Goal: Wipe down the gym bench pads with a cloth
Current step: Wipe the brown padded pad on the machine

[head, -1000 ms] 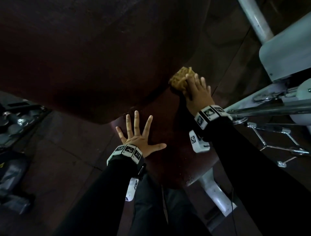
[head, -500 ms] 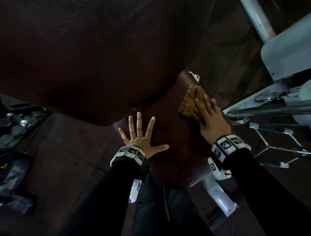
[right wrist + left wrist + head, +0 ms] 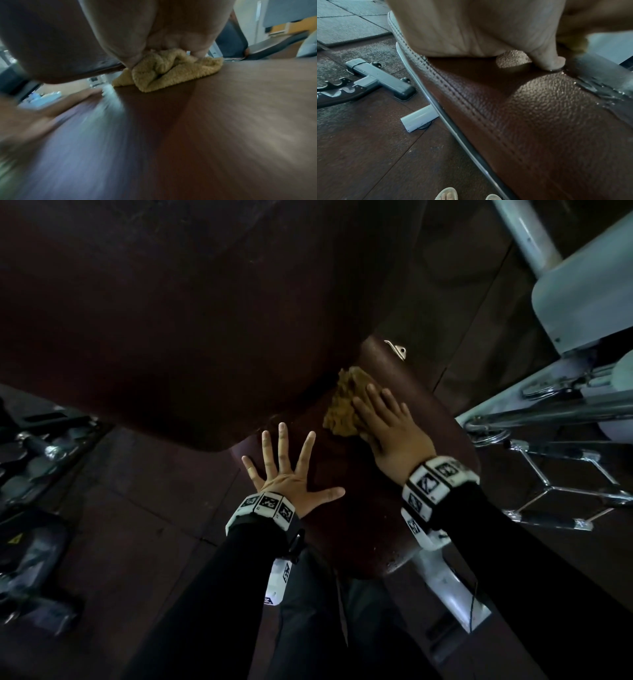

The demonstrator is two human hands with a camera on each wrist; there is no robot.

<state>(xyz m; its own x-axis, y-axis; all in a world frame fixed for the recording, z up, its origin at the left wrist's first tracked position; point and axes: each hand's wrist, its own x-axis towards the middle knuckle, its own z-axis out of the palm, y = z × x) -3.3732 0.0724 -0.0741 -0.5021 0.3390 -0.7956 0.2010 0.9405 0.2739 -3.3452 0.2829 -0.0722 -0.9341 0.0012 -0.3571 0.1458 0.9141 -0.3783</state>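
A crumpled yellow cloth (image 3: 344, 405) lies on the dark brown seat pad (image 3: 407, 378), close under the edge of the big brown back pad (image 3: 171, 320). My right hand (image 3: 387, 422) lies over the cloth's right side. In the right wrist view its thumb and fingers (image 3: 199, 54) dig into the bunched cloth (image 3: 171, 71) and grip it against the pad (image 3: 205, 121). My left hand (image 3: 291, 470) rests flat on the seat's near left part with fingers spread wide. The left wrist view shows its thumb (image 3: 547, 60) pressing the pebbled, stitched pad (image 3: 539, 121).
A white machine frame (image 3: 582, 285) and chrome handles (image 3: 565, 487) stand close on the right. The bench's white leg (image 3: 448, 594) runs below the seat. Dark equipment (image 3: 34, 446) lies on the floor at left. A grey base foot (image 3: 382, 79) and my sandalled feet (image 3: 447, 193) are on the floor.
My right hand has drawn the cloth from the seat's far edge toward me, then left toward the back pad. The left hand has stayed in place, spread flat.
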